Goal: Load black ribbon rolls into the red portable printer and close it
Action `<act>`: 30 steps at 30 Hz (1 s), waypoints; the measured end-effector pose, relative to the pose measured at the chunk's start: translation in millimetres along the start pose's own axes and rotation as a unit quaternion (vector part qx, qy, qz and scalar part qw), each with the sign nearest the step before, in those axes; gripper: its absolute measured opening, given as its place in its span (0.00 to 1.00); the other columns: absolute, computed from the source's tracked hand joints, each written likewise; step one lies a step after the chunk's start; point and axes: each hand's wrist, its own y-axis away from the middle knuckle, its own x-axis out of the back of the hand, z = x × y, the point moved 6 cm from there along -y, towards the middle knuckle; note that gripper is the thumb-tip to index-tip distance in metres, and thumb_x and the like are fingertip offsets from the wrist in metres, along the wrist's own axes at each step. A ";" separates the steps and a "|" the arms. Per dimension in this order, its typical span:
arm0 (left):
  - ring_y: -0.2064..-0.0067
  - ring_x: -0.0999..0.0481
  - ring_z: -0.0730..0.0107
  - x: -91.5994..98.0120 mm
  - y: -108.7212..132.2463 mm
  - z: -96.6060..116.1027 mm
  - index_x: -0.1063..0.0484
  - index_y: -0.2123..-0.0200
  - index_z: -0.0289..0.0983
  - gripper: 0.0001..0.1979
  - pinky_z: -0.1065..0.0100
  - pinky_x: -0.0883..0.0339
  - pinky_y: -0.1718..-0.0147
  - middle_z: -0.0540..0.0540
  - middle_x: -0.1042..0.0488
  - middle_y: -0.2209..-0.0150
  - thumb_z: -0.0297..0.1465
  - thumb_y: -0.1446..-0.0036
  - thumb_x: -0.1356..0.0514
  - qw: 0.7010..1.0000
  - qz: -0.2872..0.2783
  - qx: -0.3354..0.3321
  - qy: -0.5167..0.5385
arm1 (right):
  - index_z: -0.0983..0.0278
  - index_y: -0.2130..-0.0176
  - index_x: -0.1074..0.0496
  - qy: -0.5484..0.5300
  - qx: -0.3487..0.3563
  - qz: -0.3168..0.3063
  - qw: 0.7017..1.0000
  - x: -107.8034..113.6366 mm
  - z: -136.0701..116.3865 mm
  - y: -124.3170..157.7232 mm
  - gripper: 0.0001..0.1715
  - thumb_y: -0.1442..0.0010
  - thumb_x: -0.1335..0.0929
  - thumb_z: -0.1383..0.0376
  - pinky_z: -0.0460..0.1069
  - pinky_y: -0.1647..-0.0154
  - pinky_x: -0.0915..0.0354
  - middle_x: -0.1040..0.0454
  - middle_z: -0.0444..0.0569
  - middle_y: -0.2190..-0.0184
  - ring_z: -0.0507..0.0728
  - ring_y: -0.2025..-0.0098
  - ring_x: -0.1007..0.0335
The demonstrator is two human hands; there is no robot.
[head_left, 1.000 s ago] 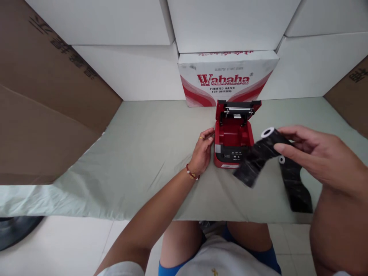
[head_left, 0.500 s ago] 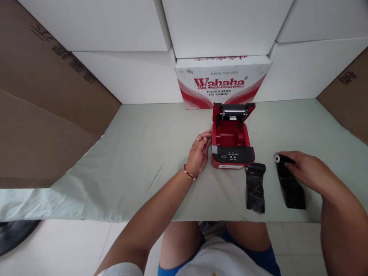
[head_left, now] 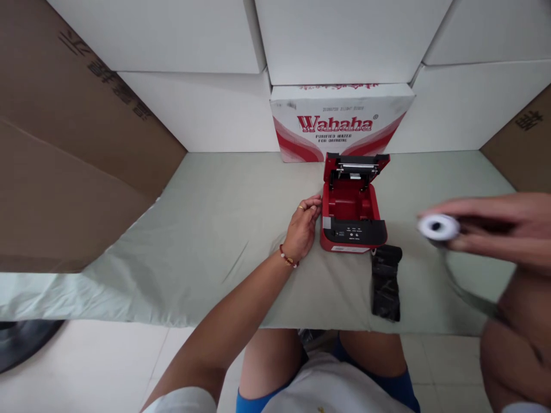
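A small red and black printer (head_left: pixel 355 232) stands on the cloth-covered table with its lid swung up and its red inner bay exposed. Against its left side are the bunched fingertips of my left hand (head_left: pixel 302 230), steadying it. To the right, raised above the cloth, my right hand (head_left: pixel 503 223) grips a paper roll (head_left: pixel 439 228) with a white end, a dark core and a loose tail hanging down; motion blurs it slightly. Another black roll (head_left: pixel 386 281), its dark strip partly unrolled toward me, lies just in front of the printer's right corner.
Behind the printer, a Wahaha water carton (head_left: pixel 340 123) leans against stacked white boxes (head_left: pixel 193 109). Brown cardboard panels (head_left: pixel 77 172) stand at both sides. A pale green cloth (head_left: pixel 224 201) covers the table, with its front edge near my legs.
My right hand has lifted the paper roll off the cloth and turned it so its white end faces me. My left hand stays at the printer; the view shifts slightly.
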 end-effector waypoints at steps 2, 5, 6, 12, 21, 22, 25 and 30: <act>0.45 0.21 0.61 2.0 5.1 6.3 0.23 0.54 0.41 0.16 0.54 0.28 0.36 0.42 0.22 0.44 0.46 0.35 0.31 0.997 0.030 -0.033 -0.068 | 0.51 0.51 0.16 0.000 0.028 0.000 1.000 -26.4 -31.2 -28.9 0.21 0.32 0.28 0.43 0.61 0.54 0.23 0.14 0.56 0.57 0.69 0.52 0.16; 0.42 0.23 0.58 1.3 25.4 37.4 0.23 0.50 0.42 0.15 0.52 0.28 0.36 0.41 0.25 0.45 0.46 0.27 0.39 0.943 0.088 -0.201 -0.249 | 0.51 0.47 0.16 0.010 0.064 -0.018 0.998 -67.7 -62.0 -66.4 0.18 0.33 0.26 0.50 0.60 0.53 0.24 0.13 0.53 0.54 0.68 0.51 0.17; 0.39 0.24 0.57 -3.1 36.2 50.1 0.23 0.48 0.42 0.15 0.51 0.30 0.34 0.40 0.26 0.43 0.45 0.25 0.42 0.908 0.093 -0.276 -0.302 | 0.51 0.46 0.16 0.024 0.069 -0.032 0.997 -79.8 -66.9 -76.3 0.17 0.33 0.26 0.53 0.59 0.54 0.25 0.13 0.52 0.54 0.67 0.52 0.17; 0.32 0.25 0.53 -48.8 93.3 71.5 0.31 0.29 0.49 0.24 0.48 0.35 0.29 0.41 0.21 0.39 0.40 0.24 0.45 0.716 -0.106 -0.523 -0.450 | 0.55 0.44 0.16 0.120 0.091 -0.089 0.985 -121.1 -76.1 -111.2 0.19 0.33 0.28 0.64 0.56 0.61 0.28 0.11 0.52 0.54 0.64 0.60 0.17; 0.34 0.19 0.58 -66.4 99.3 42.2 0.38 0.24 0.46 0.33 0.57 0.42 0.28 0.44 0.15 0.39 0.31 0.29 0.39 0.674 -0.221 -0.468 -0.526 | 0.57 0.47 0.15 -0.089 0.077 -0.074 0.990 -91.7 -80.6 -95.6 0.16 0.32 0.27 0.61 0.58 0.46 0.22 0.12 0.52 0.49 0.64 0.51 0.14; 0.34 0.18 0.58 -66.9 99.6 42.5 0.37 0.24 0.45 0.33 0.57 0.43 0.28 0.43 0.16 0.38 0.30 0.29 0.39 0.672 -0.220 -0.468 -0.531 | 0.57 0.49 0.14 -0.145 0.064 -0.030 0.987 -78.2 -76.1 -92.5 0.14 0.29 0.28 0.58 0.57 0.48 0.22 0.12 0.51 0.51 0.63 0.53 0.14; 0.36 0.17 0.58 -69.9 101.5 44.9 0.37 0.24 0.44 0.32 0.57 0.44 0.29 0.42 0.15 0.39 0.30 0.29 0.40 0.661 -0.210 -0.478 -0.539 | 0.58 0.49 0.15 -0.198 0.000 0.159 0.967 -44.5 -52.1 -89.1 0.19 0.25 0.32 0.52 0.56 0.51 0.22 0.12 0.54 0.49 0.60 0.54 0.16; 0.37 0.17 0.58 -74.5 101.7 48.2 0.41 0.23 0.44 0.35 0.57 0.43 0.30 0.42 0.15 0.39 0.30 0.30 0.40 0.660 -0.202 -0.479 -0.543 | 0.59 0.37 0.21 -0.209 0.056 0.164 0.962 -60.6 -41.2 -103.8 0.25 0.24 0.33 0.51 0.63 0.32 0.27 0.19 0.57 0.36 0.64 0.35 0.22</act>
